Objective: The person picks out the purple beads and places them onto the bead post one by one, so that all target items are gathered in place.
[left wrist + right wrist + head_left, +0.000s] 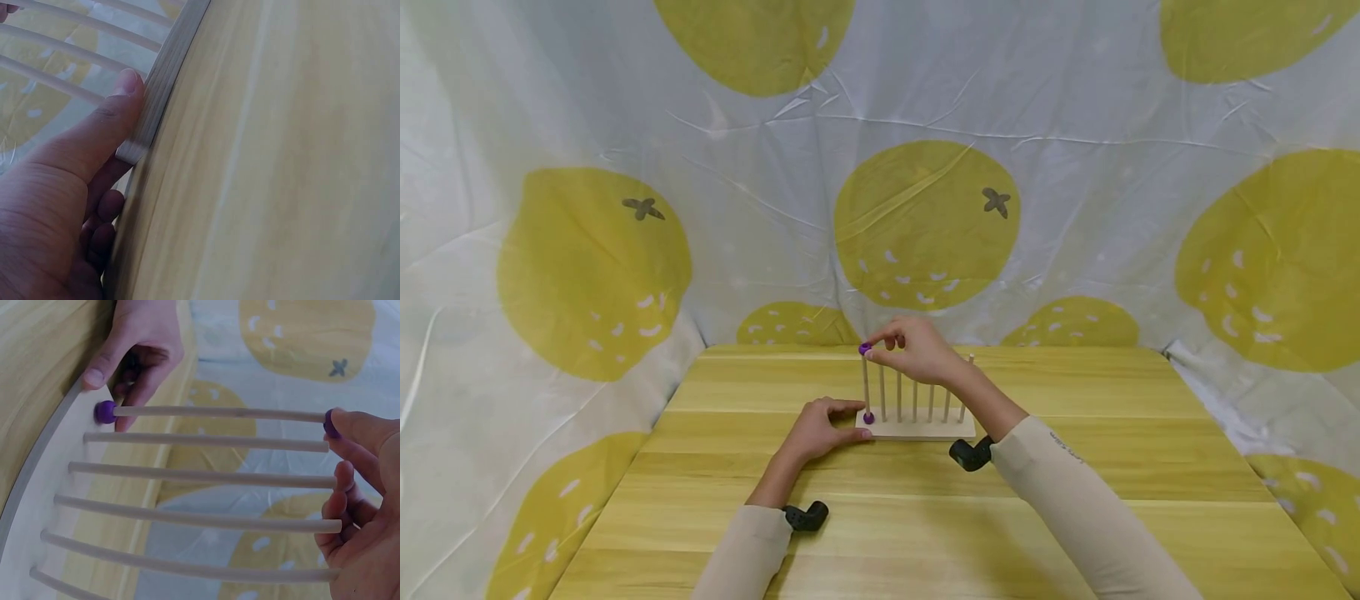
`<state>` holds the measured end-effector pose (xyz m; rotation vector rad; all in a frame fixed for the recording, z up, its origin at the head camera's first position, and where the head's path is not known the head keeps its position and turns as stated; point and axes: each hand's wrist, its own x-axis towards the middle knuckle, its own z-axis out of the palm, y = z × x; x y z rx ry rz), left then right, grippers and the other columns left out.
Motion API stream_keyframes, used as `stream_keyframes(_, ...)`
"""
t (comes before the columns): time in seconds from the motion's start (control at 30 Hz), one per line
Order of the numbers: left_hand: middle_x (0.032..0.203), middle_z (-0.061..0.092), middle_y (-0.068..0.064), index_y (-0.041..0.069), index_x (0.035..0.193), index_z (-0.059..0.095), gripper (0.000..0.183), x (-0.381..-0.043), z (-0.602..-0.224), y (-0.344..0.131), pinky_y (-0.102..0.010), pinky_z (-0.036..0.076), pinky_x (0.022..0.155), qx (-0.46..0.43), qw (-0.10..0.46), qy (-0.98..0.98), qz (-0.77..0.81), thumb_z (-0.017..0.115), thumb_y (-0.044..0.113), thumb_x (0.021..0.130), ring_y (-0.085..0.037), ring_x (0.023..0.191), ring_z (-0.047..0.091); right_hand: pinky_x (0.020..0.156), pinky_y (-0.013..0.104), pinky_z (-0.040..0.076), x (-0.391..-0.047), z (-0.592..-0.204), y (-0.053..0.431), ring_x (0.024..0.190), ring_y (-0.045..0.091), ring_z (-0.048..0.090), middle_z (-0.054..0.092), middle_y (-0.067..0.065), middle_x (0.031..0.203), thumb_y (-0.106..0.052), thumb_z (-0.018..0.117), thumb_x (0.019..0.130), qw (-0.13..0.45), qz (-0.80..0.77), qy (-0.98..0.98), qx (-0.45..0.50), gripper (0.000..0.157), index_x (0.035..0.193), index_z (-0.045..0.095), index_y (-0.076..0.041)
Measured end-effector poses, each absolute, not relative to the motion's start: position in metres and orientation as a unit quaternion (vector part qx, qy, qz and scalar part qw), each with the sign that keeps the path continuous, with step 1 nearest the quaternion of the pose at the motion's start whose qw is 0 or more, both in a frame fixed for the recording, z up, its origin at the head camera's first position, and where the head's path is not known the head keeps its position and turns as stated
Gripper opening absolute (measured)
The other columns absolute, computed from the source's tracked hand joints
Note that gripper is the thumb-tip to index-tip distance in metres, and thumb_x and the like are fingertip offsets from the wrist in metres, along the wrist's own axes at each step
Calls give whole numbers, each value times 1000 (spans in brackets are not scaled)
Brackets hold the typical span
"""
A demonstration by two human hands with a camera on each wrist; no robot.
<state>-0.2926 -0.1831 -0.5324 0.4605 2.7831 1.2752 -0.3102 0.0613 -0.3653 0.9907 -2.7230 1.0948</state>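
A pale wooden base (921, 430) carries a row of several thin upright pegs (219, 441). One purple bead (105, 412) sits at the foot of the leftmost peg, against the base. My right hand (917, 350) pinches a second purple bead (331, 424) between thumb and forefinger at the top of that same peg; its other fingers are curled near the neighbouring peg tips. My left hand (820, 429) grips the left end of the base, thumb (127, 84) on the near edge and fingers behind. The left fingertips are partly hidden in the left wrist view.
The rack stands on a wooden tabletop (715, 467), toward its far edge. Behind hangs a white cloth (760, 208) printed with big yellow fruits. Each wrist wears a black camera, such as the left one (807, 517).
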Motion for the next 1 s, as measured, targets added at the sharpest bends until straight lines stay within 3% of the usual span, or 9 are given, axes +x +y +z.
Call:
stream_keyframes(0.4,129,72,6,33,125,76,57,-293,-533,-183,-50,48,109,150,24,894,422,90,54,74,-26,126,61,63,27,37,-311,-367,58,75,16,48,61,0,84,-31,72,98,14,332,-884,327,21,113,81,-19)
stream_keyframes(1.0,133,70,6,34,127,74,57,-292,-532,-183,-52,46,112,144,33,898,415,89,55,76,-27,131,59,68,29,39,-307,-367,69,75,17,47,61,0,86,-31,71,99,11,386,-866,318,26,116,79,-13)
